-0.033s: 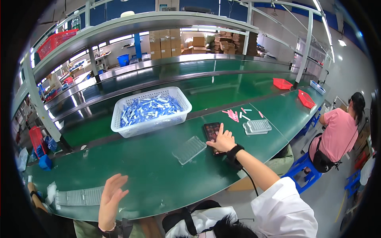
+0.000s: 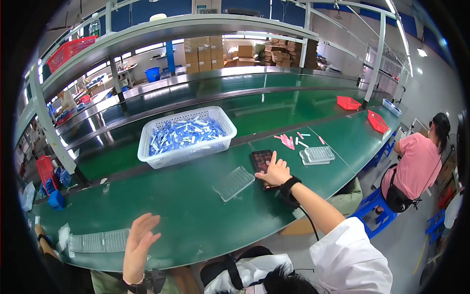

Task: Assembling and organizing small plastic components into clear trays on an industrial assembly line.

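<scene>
My right hand [image 2: 277, 174] lies over a dark smartphone [image 2: 260, 158] on the green table, index finger and thumb stretched apart, the index fingertip on or just above its lit screen. Left of the phone is a clear ribbed plastic tray [image 2: 234, 184]. My left hand [image 2: 139, 245] is raised over the near edge, fingers extended and holding nothing. Close beside it is a row of clear ribbed trays [image 2: 98, 242]. A white basket [image 2: 196, 153] of small blue-and-white pieces stands farther back. Right of the phone are loose pink and white sticks [image 2: 287, 142] and clear trays [image 2: 318, 155].
Red baskets [image 2: 348, 103] sit at the far right of the table. A person in a pink shirt [image 2: 416, 164] sits on a blue stool [image 2: 376, 208] at right. Another person's hand [image 2: 39, 230] shows at the far left. A shelf [image 2: 196, 24] runs overhead on posts.
My left hand has shifted very slightly to the right and up. My right hand stays at the phone.
</scene>
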The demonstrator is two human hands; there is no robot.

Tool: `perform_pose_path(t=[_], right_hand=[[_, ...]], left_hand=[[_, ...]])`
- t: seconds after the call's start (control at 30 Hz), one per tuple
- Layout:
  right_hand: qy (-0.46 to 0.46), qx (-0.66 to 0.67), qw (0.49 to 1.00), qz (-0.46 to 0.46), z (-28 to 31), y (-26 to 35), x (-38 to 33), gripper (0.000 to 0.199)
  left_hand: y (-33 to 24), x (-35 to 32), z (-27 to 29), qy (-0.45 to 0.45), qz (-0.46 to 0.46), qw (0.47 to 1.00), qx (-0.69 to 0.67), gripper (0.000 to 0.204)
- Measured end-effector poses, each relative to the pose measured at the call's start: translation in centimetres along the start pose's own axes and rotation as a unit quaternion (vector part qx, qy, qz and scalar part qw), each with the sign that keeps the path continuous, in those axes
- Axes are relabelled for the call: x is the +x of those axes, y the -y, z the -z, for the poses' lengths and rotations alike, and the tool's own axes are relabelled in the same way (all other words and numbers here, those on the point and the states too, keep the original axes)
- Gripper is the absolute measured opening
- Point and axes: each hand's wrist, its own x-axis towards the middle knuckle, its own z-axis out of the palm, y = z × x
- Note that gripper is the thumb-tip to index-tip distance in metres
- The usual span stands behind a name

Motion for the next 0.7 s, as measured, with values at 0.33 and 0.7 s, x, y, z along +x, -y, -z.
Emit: perform_pose_path(t=[0.33, 0.7], right_hand=[[0.029, 0.032, 0.997, -0.057, 1.5, 1.3, 0.8, 0.117], [0.054, -0.022, 0.998, 0.011, 3.1, -2.2, -0.2, 0.119]], left_hand=[[0.8, -3.7, -0.3, -0.002, -0.024, 0.999, -0.027, 0.04], [2.1, -6.2, 6.5, -0.127, 0.014, 0.992, 0.019, 0.043]])
